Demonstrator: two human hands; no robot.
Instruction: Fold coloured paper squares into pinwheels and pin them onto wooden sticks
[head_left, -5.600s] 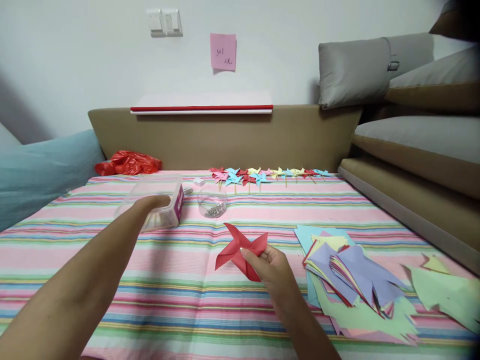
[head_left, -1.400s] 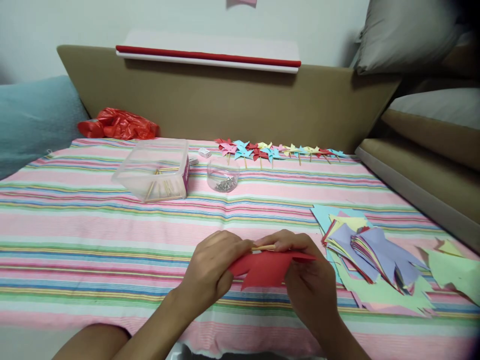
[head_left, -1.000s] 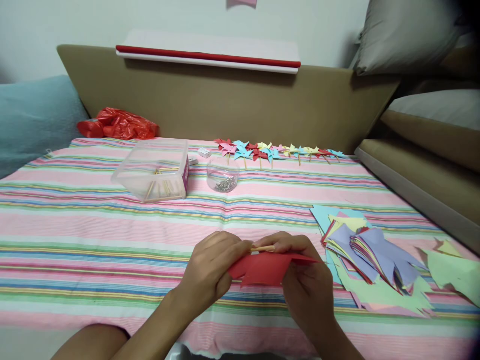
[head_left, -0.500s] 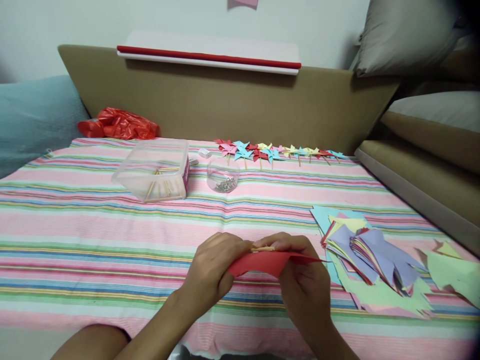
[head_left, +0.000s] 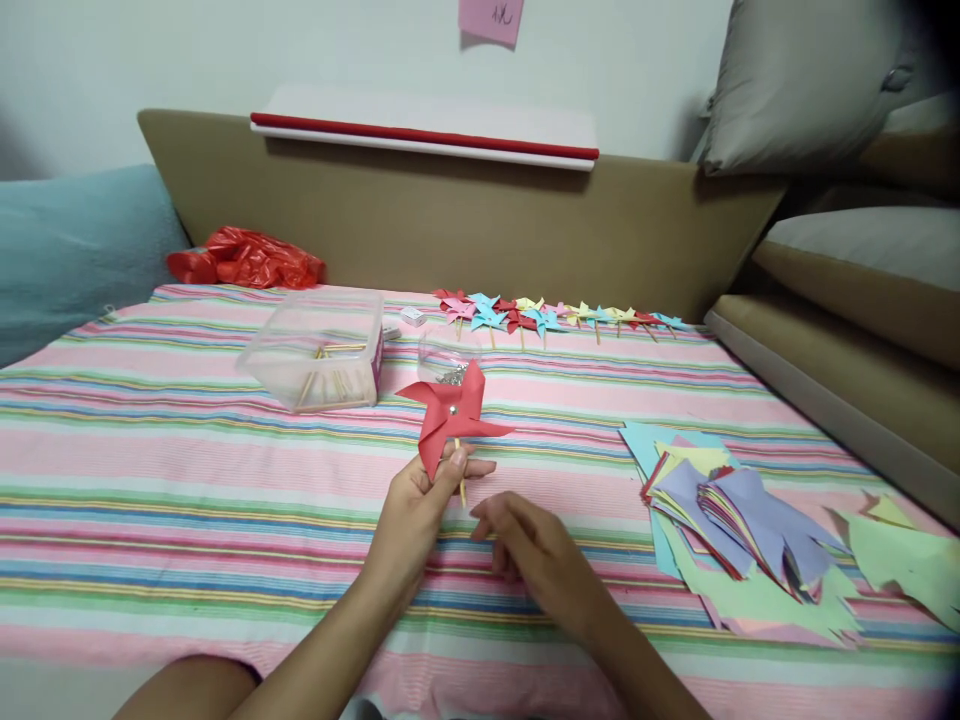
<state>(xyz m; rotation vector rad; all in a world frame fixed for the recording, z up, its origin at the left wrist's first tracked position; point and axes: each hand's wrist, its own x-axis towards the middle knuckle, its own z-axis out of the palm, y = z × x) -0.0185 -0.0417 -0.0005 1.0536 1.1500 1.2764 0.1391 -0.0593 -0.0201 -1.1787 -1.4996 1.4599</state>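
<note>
- Left hand (head_left: 409, 510) pinches the wooden stick (head_left: 463, 491) between thumb and fingers.
- Just beyond that grip, at the stick's upper end, is the red paper pinwheel (head_left: 466, 408), its blades spread around a bright pin (head_left: 453, 410) and its pinned face turned toward the viewer.
- The stick's long axis runs nearly upright past the thumb, top leaning slightly left; its lower end pokes out below the grip.
- Right of that end, just beside it, the right hand (head_left: 532, 540) has loosely curled, parted fingers, holding nothing visible; contact is unclear.
- The left hand is nearer the pinwheel.
</note>
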